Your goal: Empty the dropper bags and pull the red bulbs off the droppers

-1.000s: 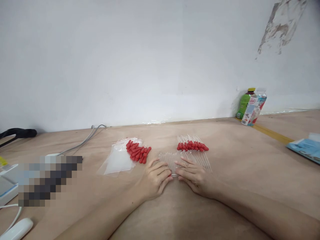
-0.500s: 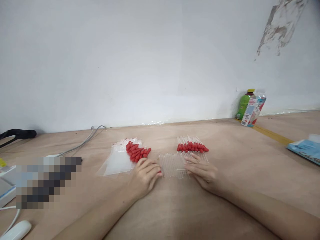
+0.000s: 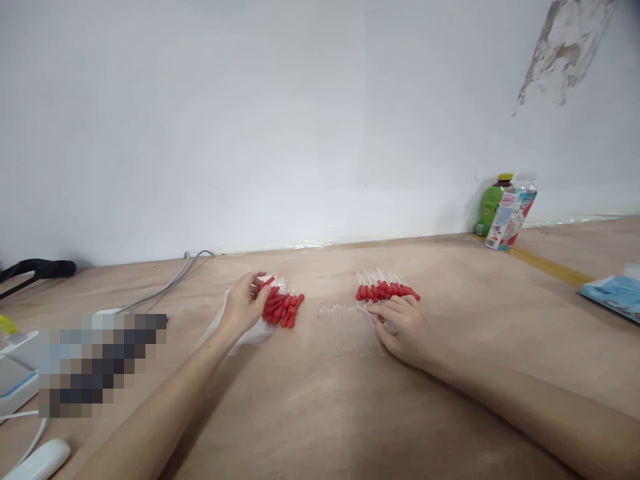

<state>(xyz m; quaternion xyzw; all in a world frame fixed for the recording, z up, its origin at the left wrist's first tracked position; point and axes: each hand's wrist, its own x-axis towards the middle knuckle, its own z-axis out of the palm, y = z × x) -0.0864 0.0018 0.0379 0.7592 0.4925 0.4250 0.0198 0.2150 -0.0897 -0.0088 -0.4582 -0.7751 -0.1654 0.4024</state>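
My left hand (image 3: 245, 303) is over the pile of red rubber dropper bulbs (image 3: 283, 312), its thumb and fingers closed around one bulb (image 3: 267, 283). The pile lies on clear zip bags (image 3: 250, 335), partly covered by this hand. My right hand (image 3: 403, 327) rests at the right end of a row of clear glass dropper tubes (image 3: 345, 330); its thumb and forefinger close on a tube there, mostly hidden by the fingers. Just beyond that hand lies a group of glass droppers fitted with red bulbs (image 3: 387, 291), bulbs toward me.
A green bottle (image 3: 490, 210) and a printed clear bottle (image 3: 511, 220) stand by the wall at right. A blue packet (image 3: 613, 293) lies at the right edge. Grey cables (image 3: 167, 287), a white power strip (image 3: 17, 373) and a white mouse (image 3: 47, 460) are at left.
My left hand has moved from the left end of the tube row up and left to the bulb pile. My right hand has stayed by the tubes, its fingers now more bent.
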